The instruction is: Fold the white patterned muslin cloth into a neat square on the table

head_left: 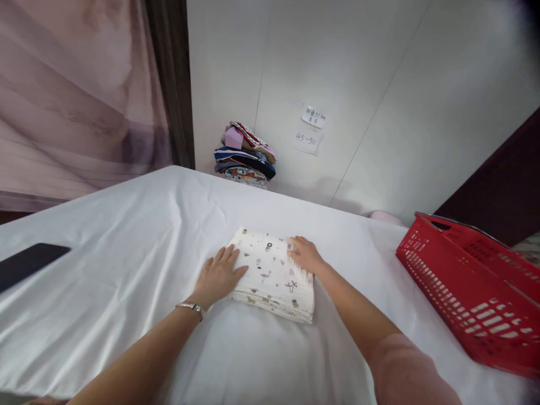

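A folded white cloth (274,274) with small printed figures lies on the white-covered table (126,247). My left hand (218,275) rests flat on the cloth's left edge, fingers stretched out and open, a bracelet on the wrist. My right hand (304,254) lies on the cloth's far right corner, fingers curled down onto the fabric; whether it pinches the cloth I cannot make out.
A red plastic basket (464,281) stands at the right edge of the table. A dark phone (25,264) lies at the far left. A stack of folded clothes (244,157) sits by the back wall, below paper notes (310,132). A pink curtain hangs at left.
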